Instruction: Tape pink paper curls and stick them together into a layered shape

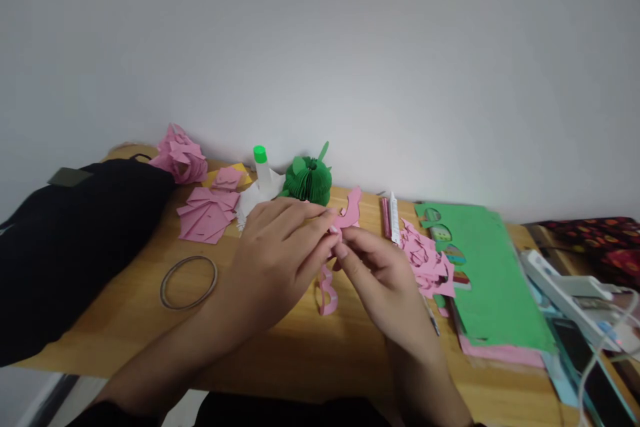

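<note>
A curved pink paper strip [353,208] is pinched between my two hands over the middle of the wooden table. My left hand [280,250] comes in from the left, its fingers together and their tips on the paper. From the right, my right hand [387,280] grips the same strip between thumb and curled fingers. A curly pink paper piece [327,295] shows below the fingertips; whether it joins the strip is hidden. Behind my left hand sits a green pleated paper ball [309,181] with leaf shapes. A glue stick with a green cap [261,159] stands beside it.
Pink scraps [425,260] and green paper sheets [495,273] lie right, near two slim tubes [391,217]. A power strip [565,297] and phone [595,367] are far right. Left are a metal ring [189,282], folded pink paper [207,213] and black fabric [85,247].
</note>
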